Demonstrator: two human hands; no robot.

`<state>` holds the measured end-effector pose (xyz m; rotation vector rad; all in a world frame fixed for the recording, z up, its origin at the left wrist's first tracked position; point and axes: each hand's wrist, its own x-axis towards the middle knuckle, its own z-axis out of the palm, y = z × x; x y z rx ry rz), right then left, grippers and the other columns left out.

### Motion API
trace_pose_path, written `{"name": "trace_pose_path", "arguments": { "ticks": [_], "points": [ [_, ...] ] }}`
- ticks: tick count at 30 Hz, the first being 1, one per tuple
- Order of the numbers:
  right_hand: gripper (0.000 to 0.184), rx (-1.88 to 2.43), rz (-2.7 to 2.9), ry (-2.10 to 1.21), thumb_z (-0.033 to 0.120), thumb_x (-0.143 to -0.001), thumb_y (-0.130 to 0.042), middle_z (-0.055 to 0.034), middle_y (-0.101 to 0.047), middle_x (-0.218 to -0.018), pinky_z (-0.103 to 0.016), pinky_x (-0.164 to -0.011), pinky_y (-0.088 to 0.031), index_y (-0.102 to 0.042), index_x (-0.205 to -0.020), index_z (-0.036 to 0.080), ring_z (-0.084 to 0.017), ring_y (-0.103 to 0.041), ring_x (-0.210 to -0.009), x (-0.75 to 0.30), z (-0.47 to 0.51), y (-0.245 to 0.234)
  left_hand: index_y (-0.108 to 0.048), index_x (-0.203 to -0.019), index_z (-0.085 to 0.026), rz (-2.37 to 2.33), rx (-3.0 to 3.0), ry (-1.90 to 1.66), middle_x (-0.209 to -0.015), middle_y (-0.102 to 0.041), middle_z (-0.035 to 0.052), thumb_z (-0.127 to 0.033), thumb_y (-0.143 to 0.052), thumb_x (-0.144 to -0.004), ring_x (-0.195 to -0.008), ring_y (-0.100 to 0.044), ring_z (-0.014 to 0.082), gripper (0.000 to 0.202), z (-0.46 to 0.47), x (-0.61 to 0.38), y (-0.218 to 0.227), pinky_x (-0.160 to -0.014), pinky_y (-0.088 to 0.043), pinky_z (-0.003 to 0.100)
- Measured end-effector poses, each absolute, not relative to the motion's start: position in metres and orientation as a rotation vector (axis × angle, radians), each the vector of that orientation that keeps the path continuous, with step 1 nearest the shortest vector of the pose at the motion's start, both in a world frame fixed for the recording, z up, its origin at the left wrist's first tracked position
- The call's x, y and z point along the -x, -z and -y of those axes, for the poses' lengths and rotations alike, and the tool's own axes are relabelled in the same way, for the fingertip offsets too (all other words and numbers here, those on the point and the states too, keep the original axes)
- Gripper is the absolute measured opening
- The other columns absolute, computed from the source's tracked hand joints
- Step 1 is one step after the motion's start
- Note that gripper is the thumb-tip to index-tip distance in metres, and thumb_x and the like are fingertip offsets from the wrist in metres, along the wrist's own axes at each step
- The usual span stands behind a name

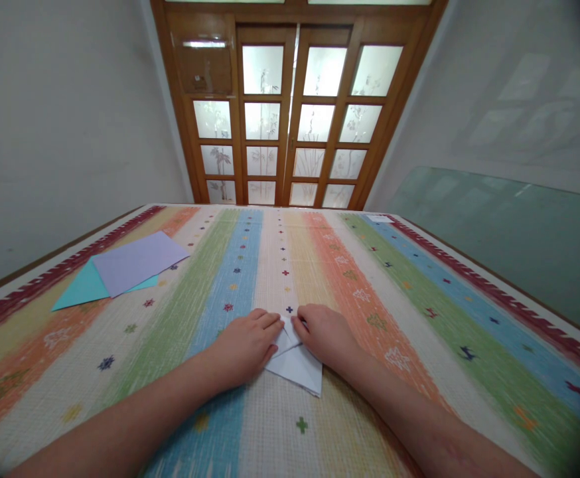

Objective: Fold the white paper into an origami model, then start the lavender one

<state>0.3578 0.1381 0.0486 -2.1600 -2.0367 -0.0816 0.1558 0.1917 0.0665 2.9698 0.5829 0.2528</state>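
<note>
A folded white paper (297,366) lies on the striped mat (419,312) just in front of me. My left hand (247,342) rests on its left side, fingers curled and pressed down on a fold. From the right, my right hand (322,332) pinches the paper's top corner with curled fingers. The fingertips of both hands nearly meet at the paper's upper edge, and much of the paper is hidden under the hands.
A lavender sheet (138,261) lies over a turquoise sheet (83,287) at the mat's far left. Wooden doors with frosted glass panes (290,119) stand beyond the far edge. A glass pane (509,232) leans against the right wall.
</note>
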Motion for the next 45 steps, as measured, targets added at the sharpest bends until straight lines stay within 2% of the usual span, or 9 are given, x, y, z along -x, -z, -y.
{"name": "trace_pose_path", "arguments": {
  "ticks": [3,6,10,14,20,28,33,41,45],
  "points": [
    [0.033,2.149,2.039,0.099,0.039,-0.095,-0.043,-0.0053,-0.069,-0.08,-0.03,-0.058,-0.027,-0.063,-0.076,0.02,-0.019,-0.061,-0.072,-0.358,-0.138,-0.048,-0.042,-0.142,-0.016,-0.521,-3.037,-0.198,-0.146,-0.047,0.01,-0.024,-0.042,-0.097,-0.132,-0.042,0.0264,0.046,-0.194,-0.156,-0.059,-0.106,-0.037,0.04],
    [0.033,2.148,2.042,0.099,0.038,-0.096,-0.043,-0.0055,-0.069,-0.08,-0.03,-0.058,-0.027,-0.063,-0.077,0.02,-0.019,-0.061,-0.073,-0.358,-0.138,-0.048,-0.042,-0.143,-0.016,-0.495,-3.063,-0.141,-0.147,-0.045,0.0111,-0.025,-0.036,-0.099,-0.136,-0.039,0.0254,0.045,-0.196,-0.155,-0.052,-0.108,-0.035,0.04],
    [0.034,2.131,2.054,0.113,0.04,-0.096,-0.042,-0.006,-0.069,-0.08,-0.03,-0.059,-0.027,-0.062,-0.078,0.02,-0.019,-0.061,-0.074,-0.36,-0.137,-0.049,-0.041,-0.143,-0.016,-0.52,-3.05,-0.141,-0.148,-0.044,0.0134,-0.024,-0.038,-0.098,-0.137,-0.038,0.0262,0.046,-0.195,-0.154,-0.051,-0.107,-0.035,0.041],
    [0.035,2.149,2.046,0.127,0.043,-0.096,-0.042,-0.0061,-0.068,-0.079,-0.031,-0.058,-0.026,-0.062,-0.078,0.02,-0.019,-0.06,-0.072,-0.363,-0.136,-0.05,-0.045,-0.14,-0.018,-0.528,-3.0,-0.186,-0.145,-0.048,0.0125,-0.025,-0.04,-0.098,-0.134,-0.041,0.0261,0.043,-0.193,-0.155,-0.056,-0.107,-0.037,0.042],
    [0.035,2.168,2.052,0.132,0.044,-0.095,-0.043,-0.0059,-0.068,-0.077,-0.031,-0.057,-0.024,-0.063,-0.079,0.02,-0.019,-0.059,-0.07,-0.361,-0.137,-0.051,-0.062,-0.123,-0.021,-0.587,-2.87,-0.303,-0.128,-0.062,0.0091,-0.038,-0.051,-0.094,-0.122,-0.051,0.027,0.035,-0.194,-0.161,-0.062,-0.103,-0.041,0.043],
    [0.035,2.244,1.948,-0.077,0.047,-0.093,-0.048,-0.0051,-0.068,-0.076,-0.028,-0.054,-0.023,-0.064,-0.077,0.02,-0.018,-0.058,-0.066,-0.394,-0.14,-0.059,-0.063,-0.122,-0.023,-0.639,-2.857,-0.32,-0.13,-0.061,0.0081,-0.04,-0.054,-0.092,-0.122,-0.049,0.0296,0.036,-0.194,-0.162,-0.06,-0.1,-0.043,0.046],
    [0.041,2.112,1.829,-0.078,0.044,-0.097,-0.041,-0.0049,-0.065,-0.071,-0.027,-0.056,-0.026,-0.059,-0.072,0.018,-0.015,-0.055,-0.065,-0.404,-0.14,-0.076,-0.064,-0.12,-0.023,-0.623,-2.86,-0.324,-0.127,-0.063,0.008,-0.039,-0.056,-0.091,-0.119,-0.051,0.0297,0.034,-0.194,-0.162,-0.063,-0.099,-0.044,0.045],
    [0.025,1.795,2.303,-0.29,0.04,-0.085,-0.062,-0.0003,-0.063,-0.07,-0.025,-0.058,-0.026,-0.061,-0.072,0.019,-0.012,-0.05,-0.063,-0.374,-0.124,-0.087,-0.065,-0.118,-0.025,-0.618,-2.856,-0.368,-0.122,-0.064,0.0072,-0.039,-0.056,-0.091,-0.118,-0.052,0.0296,0.032,-0.193,-0.162,-0.063,-0.097,-0.045,0.046],
    [0.017,1.807,2.253,-0.404,0.036,-0.08,-0.068,0.0005,-0.065,-0.077,-0.024,-0.058,-0.029,-0.066,-0.089,0.021,-0.013,-0.053,-0.066,-0.39,-0.125,-0.094,-0.064,-0.12,-0.024,-0.618,-2.858,-0.364,-0.125,-0.063,0.0076,-0.039,-0.056,-0.091,-0.118,-0.051,0.03,0.034,-0.193,-0.161,-0.061,-0.098,-0.045,0.046]
  ]
}}
